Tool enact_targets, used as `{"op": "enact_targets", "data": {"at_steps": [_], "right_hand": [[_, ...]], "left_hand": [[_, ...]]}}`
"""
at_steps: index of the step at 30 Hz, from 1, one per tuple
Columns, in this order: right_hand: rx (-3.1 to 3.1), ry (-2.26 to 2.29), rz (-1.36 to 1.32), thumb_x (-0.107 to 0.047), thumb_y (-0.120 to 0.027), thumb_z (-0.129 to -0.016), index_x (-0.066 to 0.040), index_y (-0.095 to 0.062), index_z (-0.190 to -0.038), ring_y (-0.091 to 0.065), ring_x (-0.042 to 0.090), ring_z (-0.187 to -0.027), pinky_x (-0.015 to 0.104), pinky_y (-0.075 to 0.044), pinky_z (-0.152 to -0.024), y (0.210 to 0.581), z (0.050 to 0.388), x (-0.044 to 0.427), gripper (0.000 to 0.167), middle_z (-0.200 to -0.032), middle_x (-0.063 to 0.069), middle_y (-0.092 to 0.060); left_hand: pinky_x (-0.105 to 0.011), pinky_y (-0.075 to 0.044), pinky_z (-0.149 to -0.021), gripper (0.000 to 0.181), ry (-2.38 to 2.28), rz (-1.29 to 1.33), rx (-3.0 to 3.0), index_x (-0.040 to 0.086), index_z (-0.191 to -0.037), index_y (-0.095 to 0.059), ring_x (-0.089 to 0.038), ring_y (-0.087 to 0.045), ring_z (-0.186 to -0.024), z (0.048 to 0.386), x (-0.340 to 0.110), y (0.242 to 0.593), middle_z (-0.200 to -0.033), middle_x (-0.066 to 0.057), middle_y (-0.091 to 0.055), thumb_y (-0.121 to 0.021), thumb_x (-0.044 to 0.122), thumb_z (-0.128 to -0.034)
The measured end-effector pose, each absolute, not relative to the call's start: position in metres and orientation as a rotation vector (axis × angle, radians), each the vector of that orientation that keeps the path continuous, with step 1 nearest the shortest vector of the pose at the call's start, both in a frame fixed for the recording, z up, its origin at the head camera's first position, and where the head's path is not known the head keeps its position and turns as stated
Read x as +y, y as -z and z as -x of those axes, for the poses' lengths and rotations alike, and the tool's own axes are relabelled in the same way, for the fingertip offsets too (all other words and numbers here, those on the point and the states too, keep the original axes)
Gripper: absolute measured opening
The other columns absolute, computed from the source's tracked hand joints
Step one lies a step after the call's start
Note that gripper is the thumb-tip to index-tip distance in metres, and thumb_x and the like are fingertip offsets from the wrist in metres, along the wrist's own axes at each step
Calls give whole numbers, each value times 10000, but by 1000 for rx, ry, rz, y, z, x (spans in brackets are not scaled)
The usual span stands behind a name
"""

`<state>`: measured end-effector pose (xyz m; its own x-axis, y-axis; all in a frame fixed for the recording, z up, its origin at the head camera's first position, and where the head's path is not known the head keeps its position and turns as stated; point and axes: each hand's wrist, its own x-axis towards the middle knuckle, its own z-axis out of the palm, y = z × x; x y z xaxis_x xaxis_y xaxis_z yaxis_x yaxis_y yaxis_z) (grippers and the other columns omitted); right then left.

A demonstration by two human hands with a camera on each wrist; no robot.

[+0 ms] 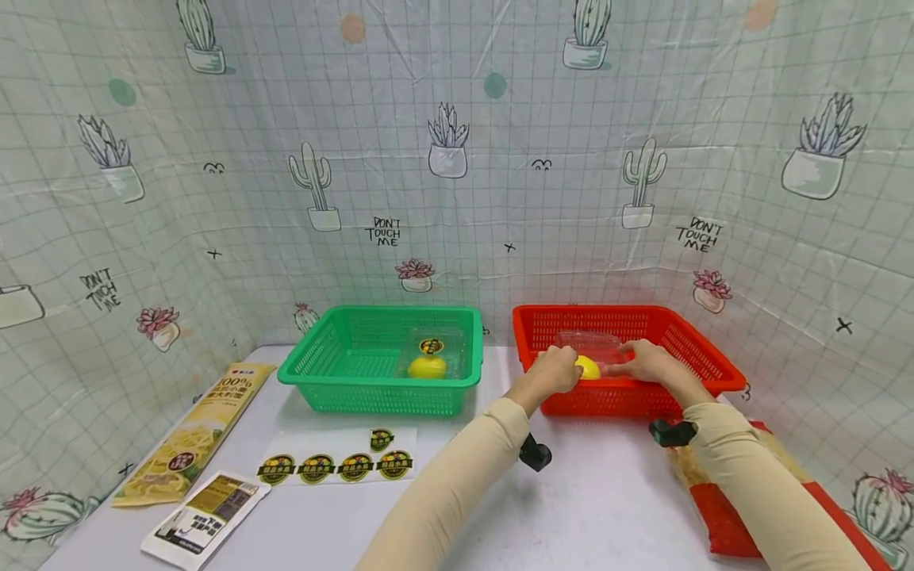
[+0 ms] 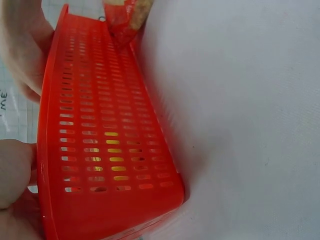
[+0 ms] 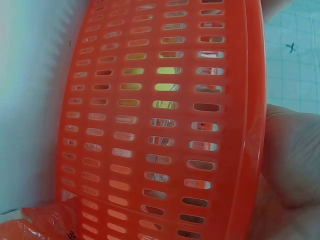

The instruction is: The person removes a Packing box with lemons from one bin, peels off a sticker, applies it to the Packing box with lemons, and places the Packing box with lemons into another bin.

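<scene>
Yellow round fruit (image 1: 589,367) sits inside the red plastic basket (image 1: 593,402), close to its front wall, by the far right corner of the white worktop (image 1: 571,492). Beside it in the basket is a clear plastic box (image 1: 591,341). In both wrist views, bits of yellow show through the basket's slots.

Both arms come up from the near edge of the worktop and lean in toward each other. The left hand (image 1: 553,370) bends over the basket's front rim, with its back up and its fingers pointing down next to the fruit. Its fingertips are hidden, so I cannot tell if they pinch anything. The right hand (image 1: 648,362) reaches over the same rim, to the right of the fruit. Its thumb and pointing finger are apart and near the clear box, but I cannot tell if they grip it.

Left of the red basket is a green plastic basket (image 1: 385,398), holding another clear box (image 1: 457,342) with a black and gold sticker and a yellow fruit. A long noodle packet (image 1: 196,440) lies along the worktop's left edge. A red shiny bag (image 1: 724,519) lies near the right edge, under the right sleeve (image 1: 764,484).
</scene>
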<state>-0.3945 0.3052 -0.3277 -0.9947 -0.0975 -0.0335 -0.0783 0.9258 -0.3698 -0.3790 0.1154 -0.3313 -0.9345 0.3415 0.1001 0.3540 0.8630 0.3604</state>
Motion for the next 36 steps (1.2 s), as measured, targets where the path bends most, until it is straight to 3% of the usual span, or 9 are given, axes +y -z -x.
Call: {"op": "enact_targets", "data": {"at_steps": [4,8,16,22,26,29,36], "right_hand": [[3028,602,126,-487,-709,-856,121,-497,-1334,-448,556,-1221,633,-413,-1017,330,394,305,802,-1375,419,-430],[3038,615,134,-479,-716,-854,120,-500,-1329,-442,553,-1226,633,-411,-1019,331,395,307,794,-1379,418,-425],[3054,658,131,-480,-717,-854,104,-516,-1324,-445,540,-1221,625,-409,-1024,330,398,307,777,-1394,410,-416],[3092,721,186,-455,-733,-850,91,-536,-1315,-512,439,-1073,523,-491,-919,328,398,309,744,-1367,387,-467],[3113,783,196,-437,-746,-841,80,-536,-1318,-564,349,-920,398,-543,-779,328,397,310,734,-1315,354,-532],[3113,822,185,-402,-745,-853,66,-523,-1332,-586,252,-778,281,-517,-628,323,394,309,705,-1245,340,-573],[3138,880,238,-406,-726,-874,89,-517,-1319,-707,297,-819,341,-592,-665,308,389,307,698,-1223,379,-579]], "left_hand": [[-182,-405,-617,307,571,576,-3004,135,-1242,-674,-118,-512,-675,379,116,333,-1006,13,-691,-574,287,-995],[-176,-447,-660,354,612,568,-3001,157,-1310,-641,-110,-532,-726,379,115,333,-1168,19,-703,-595,286,-983],[-207,-499,-761,366,701,586,-2970,130,-1297,-646,-125,-591,-883,380,113,330,-1220,12,-692,-632,274,-961],[-227,-534,-808,357,754,574,-2929,126,-1271,-661,-133,-622,-943,381,112,329,-1240,7,-689,-653,277,-948],[-268,-528,-876,356,800,575,-2892,128,-1258,-671,-147,-646,-1010,381,110,330,-1241,2,-694,-669,281,-937],[-312,-506,-940,350,842,582,-2854,123,-1249,-679,-174,-641,-1119,382,107,329,-1252,4,-691,-673,275,-934],[-278,-442,-848,336,1020,577,-2734,102,-1240,-681,-189,-631,-1095,382,100,319,-1195,-46,-708,-667,248,-938]]}}
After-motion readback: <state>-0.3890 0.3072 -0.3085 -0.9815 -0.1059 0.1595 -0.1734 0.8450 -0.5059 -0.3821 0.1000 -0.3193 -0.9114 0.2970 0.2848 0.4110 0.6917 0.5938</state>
